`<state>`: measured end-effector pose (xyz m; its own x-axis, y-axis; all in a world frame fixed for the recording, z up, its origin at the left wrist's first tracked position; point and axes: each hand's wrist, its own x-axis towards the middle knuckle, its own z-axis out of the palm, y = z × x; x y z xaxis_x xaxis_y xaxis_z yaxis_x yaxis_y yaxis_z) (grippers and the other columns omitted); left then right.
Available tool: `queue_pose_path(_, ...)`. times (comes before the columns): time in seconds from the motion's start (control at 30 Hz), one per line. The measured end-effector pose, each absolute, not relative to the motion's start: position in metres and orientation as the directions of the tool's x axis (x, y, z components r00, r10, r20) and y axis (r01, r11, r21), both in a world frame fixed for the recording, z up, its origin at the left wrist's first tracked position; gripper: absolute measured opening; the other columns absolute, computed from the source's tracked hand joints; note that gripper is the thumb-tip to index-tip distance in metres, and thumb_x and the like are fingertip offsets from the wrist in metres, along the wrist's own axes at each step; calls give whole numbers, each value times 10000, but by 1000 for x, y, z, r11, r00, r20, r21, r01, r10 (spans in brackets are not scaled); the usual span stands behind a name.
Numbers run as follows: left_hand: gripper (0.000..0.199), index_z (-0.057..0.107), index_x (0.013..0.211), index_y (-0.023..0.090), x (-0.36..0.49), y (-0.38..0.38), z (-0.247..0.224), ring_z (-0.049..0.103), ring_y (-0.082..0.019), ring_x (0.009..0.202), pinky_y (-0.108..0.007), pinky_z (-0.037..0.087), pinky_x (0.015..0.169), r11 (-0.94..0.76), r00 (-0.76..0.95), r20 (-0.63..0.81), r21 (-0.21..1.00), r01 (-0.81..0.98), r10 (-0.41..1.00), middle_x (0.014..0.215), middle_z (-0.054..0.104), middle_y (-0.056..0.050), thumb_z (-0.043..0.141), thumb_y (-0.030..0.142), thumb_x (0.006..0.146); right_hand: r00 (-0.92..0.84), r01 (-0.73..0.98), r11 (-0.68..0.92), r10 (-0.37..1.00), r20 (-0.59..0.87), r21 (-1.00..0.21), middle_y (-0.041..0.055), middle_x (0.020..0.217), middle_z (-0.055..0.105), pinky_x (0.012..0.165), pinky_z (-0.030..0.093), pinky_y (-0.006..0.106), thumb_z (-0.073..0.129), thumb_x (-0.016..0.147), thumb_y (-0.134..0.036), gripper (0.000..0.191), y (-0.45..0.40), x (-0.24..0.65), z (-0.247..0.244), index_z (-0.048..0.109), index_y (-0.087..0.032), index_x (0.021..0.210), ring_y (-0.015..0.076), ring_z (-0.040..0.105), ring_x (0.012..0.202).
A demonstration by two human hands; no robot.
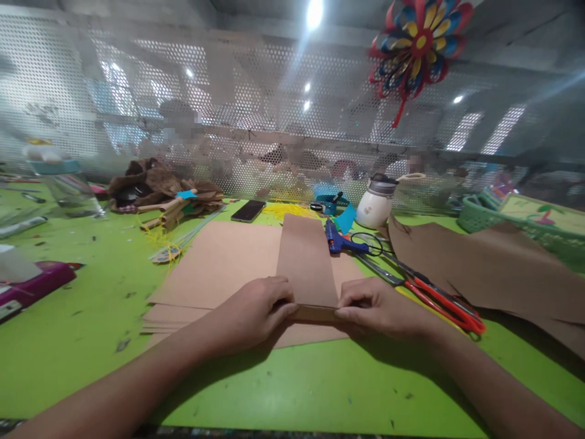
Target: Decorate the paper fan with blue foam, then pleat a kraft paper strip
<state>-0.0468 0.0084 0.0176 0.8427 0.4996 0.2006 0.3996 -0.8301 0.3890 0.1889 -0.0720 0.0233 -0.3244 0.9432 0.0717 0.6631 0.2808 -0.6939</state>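
- We see the brown paper strip [305,259] in the middle of the table [256,393], its length running away from us and its near end between the two hands.
- Our left hand [267,308] has its grip closed, thumb and curled fingers pinching the left corner of that near end.
- Our right hand [381,305] mirrors it at the right corner, its grip closed too, the thumb lying along the edge.
- Between the thumbs we make out a narrow fold across the strip's near end (its inner side lies too much in shadow for us to read).
- Under the strip we have a stack of brown sheets [228,259], their edges fanned out unevenly on the left.
- Just right of the strip's far part we find a blue glue gun [337,239], and nearer our right hand the scissors [441,305] with red handles.
- Further right we see large brown paper [461,268] spread out, reaching to the green basket [475,213].
- Beyond the sheets we notice a dark phone [248,211], yellow shreds [287,211] and a white jar [375,204] with a grey top.
- To the far left we have crumpled brown paper [153,183] and a purple object [43,283] cut off by the frame.
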Motion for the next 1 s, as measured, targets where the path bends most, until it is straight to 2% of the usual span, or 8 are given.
queue_pose_path(0.07, 203, 598, 792, 158, -46, 8, 18, 507, -137, 680, -235, 381, 620, -826, 850, 192, 413, 384, 491, 761, 583, -21, 463, 261, 904, -335, 698, 338, 933, 130, -632, 22, 672, 598, 573, 418, 231, 603, 836, -218, 199, -72, 185, 22, 667, -142, 664, 122, 546, 625)
queue_pose_path(0.17, 238, 600, 769, 152, -42, 5, 18, 501, -129, 651, -232, 374, 597, -823, 857, 199, 444, 354, 476, 727, 581, -17, 468, 294, 907, -384, 707, 483, 876, 293, -517, 36, 723, 632, 639, 429, 252, 636, 832, -234, 106, -72, 175, 17, 694, -169, 772, 147, 554, 724)
queue_pose_path(0.27, 261, 603, 745, 153, -39, 2, 18, 493, -121, 625, -231, 366, 583, -820, 860, 212, 470, 327, 465, 690, 566, -4, 485, 326, 900, -406, 700, 533, 844, 350, -474, 39, 750, 647, 658, 425, 256, 595, 869, -230, 136, -71, 166, 12, 704, -178, 808, 145, 555, 736)
queue_pose_path(0.4, 250, 601, 740, 157, -41, 0, 20, 494, -123, 643, -225, 352, 570, -751, 831, 178, 556, 357, 527, 703, 566, 2, 493, 331, 882, -358, 727, 492, 867, 348, -479, 32, 684, 623, 588, 396, 236, 558, 880, -190, 198, -72, 163, 10, 683, -139, 735, 126, 539, 639)
queue_pose_path(0.6, 249, 541, 650, 161, -51, 3, 23, 397, -109, 584, -222, 261, 484, -579, 752, 26, 656, 485, 659, 630, 443, 36, 473, 315, 834, -315, 712, 474, 875, 368, -518, 16, 642, 600, 565, 383, 219, 570, 854, -175, 179, -74, 166, 13, 662, -133, 707, 114, 535, 600)
queue_pose_path(0.8, 172, 505, 677, 160, -51, 8, 23, 388, -109, 587, -225, 261, 501, -487, 748, -62, 723, 490, 661, 639, 414, 36, 469, 282, 792, -298, 700, 457, 885, 357, -549, 22, 640, 604, 562, 383, 221, 570, 838, -154, 168, -72, 164, 10, 661, -126, 700, 117, 538, 596)
queue_pose_path(1.0, 106, 525, 726, 156, -50, 16, 24, 440, -123, 644, -232, 322, 566, -532, 794, -54, 715, 454, 606, 680, 480, 26, 491, 247, 769, -281, 697, 449, 889, 362, -560, 14, 654, 619, 579, 395, 216, 579, 842, -168, 156, -71, 166, 7, 671, -141, 719, 117, 549, 609)
